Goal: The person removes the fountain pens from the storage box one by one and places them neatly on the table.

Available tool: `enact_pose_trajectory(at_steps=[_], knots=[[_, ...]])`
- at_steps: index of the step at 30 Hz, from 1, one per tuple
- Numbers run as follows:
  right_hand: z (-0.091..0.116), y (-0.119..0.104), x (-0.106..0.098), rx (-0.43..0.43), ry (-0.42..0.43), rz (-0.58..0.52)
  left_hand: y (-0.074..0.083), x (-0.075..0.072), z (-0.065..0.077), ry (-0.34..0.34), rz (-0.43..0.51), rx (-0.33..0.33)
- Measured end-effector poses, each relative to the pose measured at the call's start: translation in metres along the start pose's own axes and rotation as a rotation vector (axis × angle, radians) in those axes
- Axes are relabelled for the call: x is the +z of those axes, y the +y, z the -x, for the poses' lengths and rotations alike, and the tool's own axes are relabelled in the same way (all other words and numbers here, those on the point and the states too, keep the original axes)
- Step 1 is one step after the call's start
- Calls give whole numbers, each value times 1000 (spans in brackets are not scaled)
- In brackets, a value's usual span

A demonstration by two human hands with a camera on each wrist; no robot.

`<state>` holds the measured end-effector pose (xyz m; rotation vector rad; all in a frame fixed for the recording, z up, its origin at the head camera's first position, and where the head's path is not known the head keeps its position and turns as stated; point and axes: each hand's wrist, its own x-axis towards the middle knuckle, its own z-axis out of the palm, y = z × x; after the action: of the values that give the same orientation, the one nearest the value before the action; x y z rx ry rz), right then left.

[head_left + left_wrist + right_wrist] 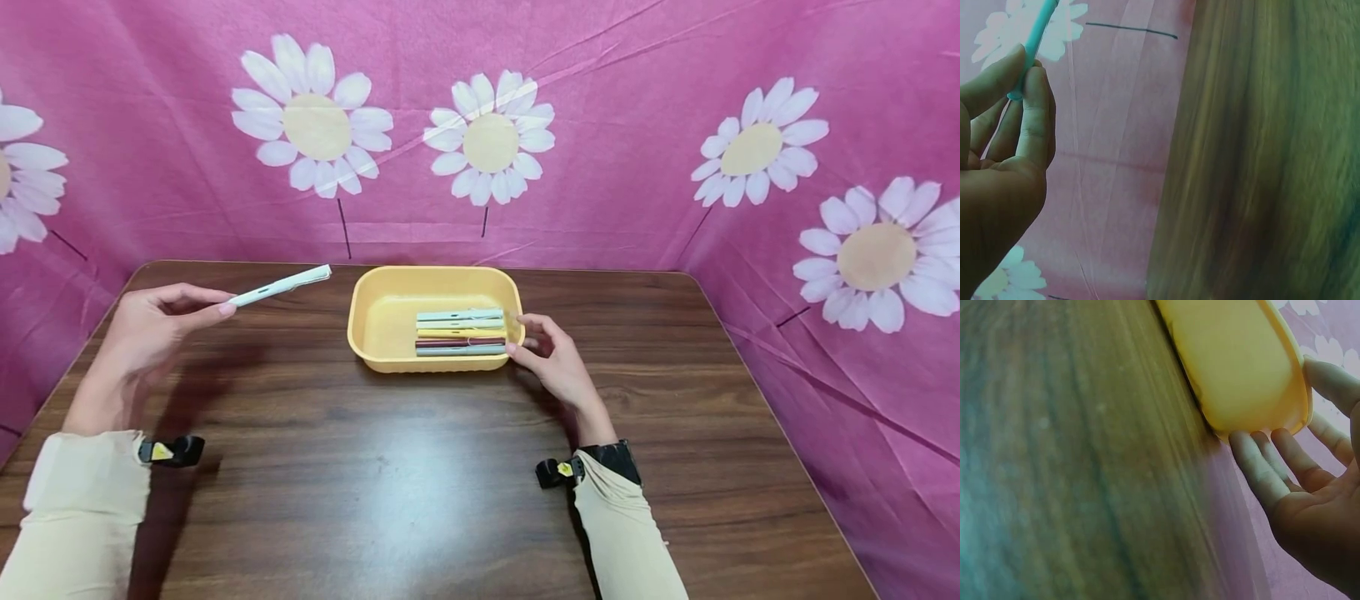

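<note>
Raised over the left part of the table, my left hand (150, 333) pinches a pale mint pen (281, 286) by one end, between thumb and fingers. The pen's other end points right and slightly up, toward a yellow plastic tray (382, 363). In the left wrist view, the same pen (1037, 31) looks turquoise and its lower end sits between the fingertips. My right hand (558, 367) grips the tray's right end, thumb near the front corner and fingers at the rim. Several pens (459, 333) lie side by side in the tray's right half, pale green, cream, yellow, dark red and grey.
The tray stands near the back edge of a dark wood-grain table (315, 492). A pink cloth (600, 225) with large white daisies hangs behind the table and along both sides. Black straps with small cameras (555, 473) are on both wrists.
</note>
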<state>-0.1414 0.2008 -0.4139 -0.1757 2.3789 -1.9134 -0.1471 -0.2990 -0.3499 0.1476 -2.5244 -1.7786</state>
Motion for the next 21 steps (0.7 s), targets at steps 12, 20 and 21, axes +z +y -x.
enact_pose_trajectory(at_steps=[12,20,21], knots=[[1,2,0,-39,7,10,-26,-22,-4,-15,-44,-72],[0,5,0,-77,7,39,-54,-34,-6,-53,-76,-88],[0,5,0,-76,5,38,-57,-35,-6,-56,-84,-89]])
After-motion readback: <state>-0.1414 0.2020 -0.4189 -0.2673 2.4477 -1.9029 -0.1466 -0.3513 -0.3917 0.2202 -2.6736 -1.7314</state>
